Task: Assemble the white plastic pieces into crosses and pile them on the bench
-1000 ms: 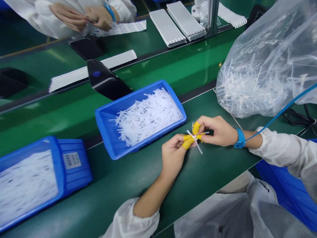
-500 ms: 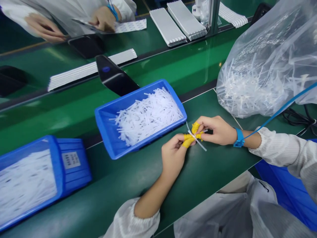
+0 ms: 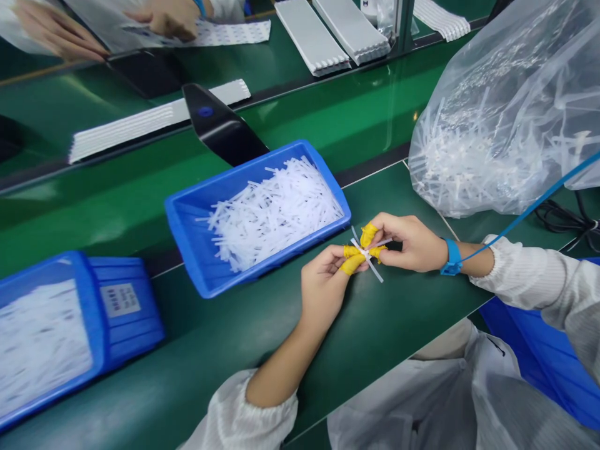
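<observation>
My left hand (image 3: 323,284) and my right hand (image 3: 407,240) meet over the green work surface (image 3: 262,337), both with yellow finger cots on thumb and forefinger. Between the fingertips they pinch small white plastic strips (image 3: 368,253) that cross each other. My right wrist carries a blue strap (image 3: 451,257) with a blue cord running up to the right. Just left of my hands stands a blue tray (image 3: 187,244) filled with several white plastic strips.
A large clear bag (image 3: 497,106) of white plastic pieces lies at the right. A second blue bin (image 3: 117,300) sits at the left. Beyond runs a green conveyor with a black device (image 3: 220,128) and white ribbed strips. Another person's hands (image 3: 159,15) work at the far side.
The white strips between my fingertips have turned slightly. The black device on the conveyor has shifted right. The other person's hands have moved apart.
</observation>
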Demonstrator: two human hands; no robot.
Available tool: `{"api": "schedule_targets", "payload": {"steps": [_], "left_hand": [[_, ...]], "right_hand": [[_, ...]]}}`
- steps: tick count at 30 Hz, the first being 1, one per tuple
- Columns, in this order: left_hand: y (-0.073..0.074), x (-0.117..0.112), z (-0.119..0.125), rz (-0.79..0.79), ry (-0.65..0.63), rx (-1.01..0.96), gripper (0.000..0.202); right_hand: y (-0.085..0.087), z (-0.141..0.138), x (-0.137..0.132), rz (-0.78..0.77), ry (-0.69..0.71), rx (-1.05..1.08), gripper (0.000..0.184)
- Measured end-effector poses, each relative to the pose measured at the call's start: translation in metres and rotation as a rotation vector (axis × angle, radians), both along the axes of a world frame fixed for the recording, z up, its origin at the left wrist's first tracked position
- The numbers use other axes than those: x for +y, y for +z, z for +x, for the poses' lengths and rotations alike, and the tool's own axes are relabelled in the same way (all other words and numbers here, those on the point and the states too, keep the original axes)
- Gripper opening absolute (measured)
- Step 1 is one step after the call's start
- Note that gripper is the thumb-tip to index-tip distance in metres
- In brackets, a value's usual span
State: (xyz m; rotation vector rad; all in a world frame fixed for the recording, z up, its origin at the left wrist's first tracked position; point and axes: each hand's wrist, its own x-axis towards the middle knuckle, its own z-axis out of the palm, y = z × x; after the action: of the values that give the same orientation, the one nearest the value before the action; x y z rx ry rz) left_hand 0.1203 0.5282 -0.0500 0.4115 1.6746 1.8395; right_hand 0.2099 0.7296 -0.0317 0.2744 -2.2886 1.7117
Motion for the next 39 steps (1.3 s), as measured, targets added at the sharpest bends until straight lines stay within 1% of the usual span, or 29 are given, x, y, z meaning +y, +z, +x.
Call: {"api": "schedule_targets", "payload": {"steps": [3, 6, 9, 13, 17, 20, 24, 26, 28, 30, 33, 36, 39], "left_hand": [[0.0, 0.0, 0.001, -0.013, 0.004, 0.027, 0.032], [0.001, -0.001, 0.002, -0.025, 0.014, 0.06, 0.029], [0.001, -0.001, 0.004, -0.039, 0.019, 0.114, 0.026], [0.001, -0.003, 0.006, -0.054, 0.02, 0.241, 0.02], [0.002, -0.004, 0.006, -0.057, 0.009, 0.349, 0.016], [0.003, -0.002, 0.006, -0.017, 0.023, 0.306, 0.016], [0.004, 0.003, 0.008, 0.122, 0.056, 0.16, 0.029], [0.005, 0.004, 0.008, 0.154, 0.031, 0.101, 0.031], [0.007, 0.003, 0.007, 0.144, -0.015, 0.055, 0.031], [0.007, 0.001, 0.005, 0.128, -0.055, 0.02, 0.033], [0.004, -0.002, 0.002, 0.132, -0.085, -0.018, 0.032], [-0.004, -0.004, 0.0, 0.171, -0.09, -0.015, 0.031], [-0.009, -0.004, 0.002, 0.24, -0.076, 0.064, 0.026]], "right_hand": [[0.002, 0.001, 0.0, 0.044, -0.024, -0.036, 0.027], [0.004, 0.002, -0.002, 0.054, -0.038, -0.051, 0.024], [0.003, 0.002, -0.004, 0.032, -0.053, -0.066, 0.021], [0.0, 0.003, -0.005, -0.023, -0.063, -0.089, 0.018], [-0.002, 0.002, -0.003, -0.046, -0.04, -0.082, 0.017], [-0.002, 0.002, -0.002, -0.047, -0.029, -0.046, 0.019], [0.003, 0.005, -0.003, 0.061, -0.124, 0.08, 0.023], [0.006, 0.008, -0.003, 0.124, -0.185, 0.17, 0.024], [0.009, 0.009, -0.002, 0.173, -0.216, 0.25, 0.023], [0.01, 0.009, -0.001, 0.224, -0.205, 0.319, 0.02], [0.011, 0.009, 0.0, 0.284, -0.147, 0.388, 0.016], [0.01, 0.008, -0.002, 0.287, -0.101, 0.422, 0.018], [0.009, 0.009, -0.004, 0.258, -0.08, 0.447, 0.018]]}}
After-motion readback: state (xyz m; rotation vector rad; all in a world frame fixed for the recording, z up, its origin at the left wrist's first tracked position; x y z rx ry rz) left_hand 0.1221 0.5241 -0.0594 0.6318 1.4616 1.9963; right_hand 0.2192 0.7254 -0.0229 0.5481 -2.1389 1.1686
